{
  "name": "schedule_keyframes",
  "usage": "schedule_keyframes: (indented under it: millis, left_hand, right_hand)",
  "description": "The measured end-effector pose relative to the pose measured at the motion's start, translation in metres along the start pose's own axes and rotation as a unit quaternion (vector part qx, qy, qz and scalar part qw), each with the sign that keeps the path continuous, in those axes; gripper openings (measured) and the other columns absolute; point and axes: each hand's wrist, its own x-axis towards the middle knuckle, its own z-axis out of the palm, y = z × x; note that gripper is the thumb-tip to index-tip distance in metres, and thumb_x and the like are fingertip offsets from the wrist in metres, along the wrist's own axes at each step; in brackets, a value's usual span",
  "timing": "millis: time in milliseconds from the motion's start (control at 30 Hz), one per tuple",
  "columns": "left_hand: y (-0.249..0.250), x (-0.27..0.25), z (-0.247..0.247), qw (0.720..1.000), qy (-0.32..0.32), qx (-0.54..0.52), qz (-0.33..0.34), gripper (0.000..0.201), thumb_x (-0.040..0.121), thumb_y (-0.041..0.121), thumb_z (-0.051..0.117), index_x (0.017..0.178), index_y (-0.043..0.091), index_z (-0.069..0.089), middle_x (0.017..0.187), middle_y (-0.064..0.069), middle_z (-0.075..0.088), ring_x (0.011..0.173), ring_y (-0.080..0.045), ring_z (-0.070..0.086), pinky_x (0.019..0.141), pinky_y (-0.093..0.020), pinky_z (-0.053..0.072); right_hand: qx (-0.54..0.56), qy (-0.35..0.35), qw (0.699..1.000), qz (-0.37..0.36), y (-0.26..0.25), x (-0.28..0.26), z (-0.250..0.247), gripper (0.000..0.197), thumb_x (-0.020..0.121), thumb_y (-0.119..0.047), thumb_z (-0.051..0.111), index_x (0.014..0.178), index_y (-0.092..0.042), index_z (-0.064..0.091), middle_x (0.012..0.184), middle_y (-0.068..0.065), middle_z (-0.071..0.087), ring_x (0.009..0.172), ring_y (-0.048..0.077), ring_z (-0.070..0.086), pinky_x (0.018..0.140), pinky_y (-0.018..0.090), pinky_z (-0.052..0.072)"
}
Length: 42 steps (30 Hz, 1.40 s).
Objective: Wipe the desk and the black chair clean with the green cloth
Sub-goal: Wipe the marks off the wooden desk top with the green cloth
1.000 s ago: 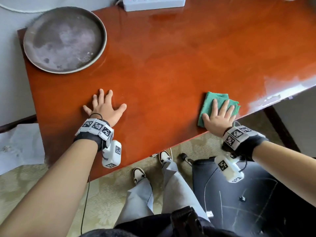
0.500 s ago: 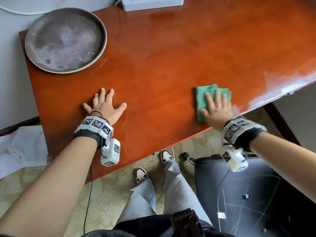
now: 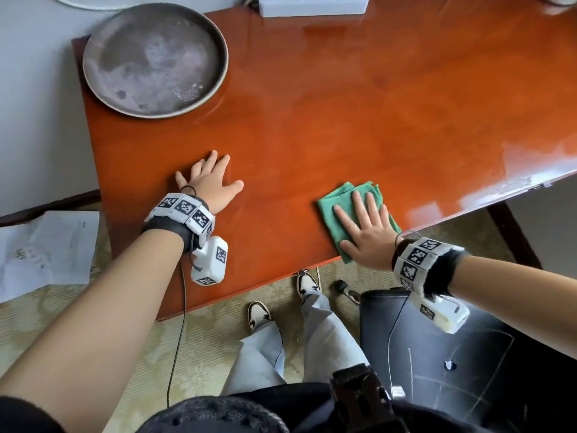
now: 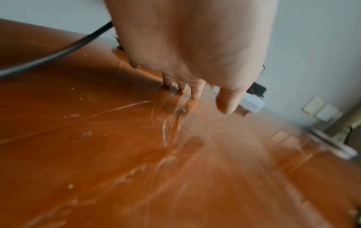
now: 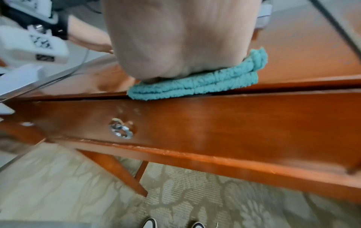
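Observation:
A folded green cloth (image 3: 338, 201) (image 5: 197, 86) lies at the near edge of the glossy red-brown desk (image 3: 343, 98) (image 5: 234, 115). My right hand (image 3: 363, 228) presses flat on the cloth with straight, spread fingers; one corner of the cloth overhangs the edge. Further left, my left hand (image 3: 209, 179) (image 4: 195, 86) rests palm down on the bare desk top, fingers spread. The black chair (image 3: 468, 360) stands below the desk at the lower right, its seat marked with pale scratches.
A round grey metal tray (image 3: 154, 57) sits at the desk's far left corner. A white power strip (image 3: 312, 6) lies at the back edge. Papers (image 3: 46, 245) lie on the carpet at left. My legs and shoes (image 3: 259, 314) stand under the near edge.
My right hand has slid the green cloth leftward along the near edge of the desk. The left hand has stayed flat in the same place.

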Motion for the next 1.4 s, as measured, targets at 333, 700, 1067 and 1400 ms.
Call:
schedule_keyframes:
  millis: [333, 700, 1067, 1400]
  left_hand:
    - [-0.084, -0.039, 0.009, 0.992, 0.029, -0.089, -0.085, 0.075, 0.097, 0.047, 0.04, 0.152, 0.027, -0.007, 0.159, 0.001, -0.019, 0.146, -0.021, -0.014, 0.113, -0.057, -0.007]
    - [-0.143, -0.062, 0.035, 0.987, 0.046, -0.087, -0.131, 0.065, 0.099, 0.044, 0.03, 0.153, 0.021, 0.001, 0.16, 0.004, -0.01, 0.147, -0.015, -0.009, 0.112, -0.058, -0.008]
    - [-0.153, -0.067, 0.026, 0.993, 0.074, -0.003, -0.092, 0.066, 0.097, 0.046, 0.035, 0.153, 0.019, 0.012, 0.161, 0.0, 0.006, 0.146, -0.02, 0.01, 0.113, -0.058, -0.001]
    - [-0.168, -0.07, 0.017, 0.996, 0.041, -0.058, -0.056, 0.06, 0.099, 0.029, 0.038, 0.153, 0.024, 0.012, 0.161, 0.005, 0.003, 0.144, -0.023, 0.01, 0.116, -0.046, 0.011]
  right_hand:
    - [-0.145, -0.043, 0.972, -0.179, -0.099, 0.019, -0.006, 0.07, 0.078, -0.053, 0.031, 0.14, -0.022, 0.045, 0.143, 0.024, 0.041, 0.127, 0.046, 0.043, 0.094, 0.062, 0.038]
    - [-0.202, -0.059, 0.912, -0.353, -0.203, 0.042, -0.005, 0.063, 0.098, -0.052, 0.025, 0.147, -0.04, -0.013, 0.154, 0.003, -0.029, 0.141, 0.029, -0.025, 0.112, 0.048, -0.016]
    - [-0.033, 0.058, 0.998, -0.023, -0.132, 0.139, -0.071, 0.061, 0.097, -0.05, 0.029, 0.15, -0.035, 0.003, 0.159, 0.003, -0.01, 0.146, 0.029, -0.007, 0.116, 0.047, 0.002]
    - [-0.137, 0.022, 0.963, -0.23, -0.219, 0.117, -0.056, 0.062, 0.097, -0.047, 0.032, 0.15, -0.038, 0.0, 0.158, 0.004, -0.016, 0.145, 0.032, -0.013, 0.114, 0.053, -0.002]
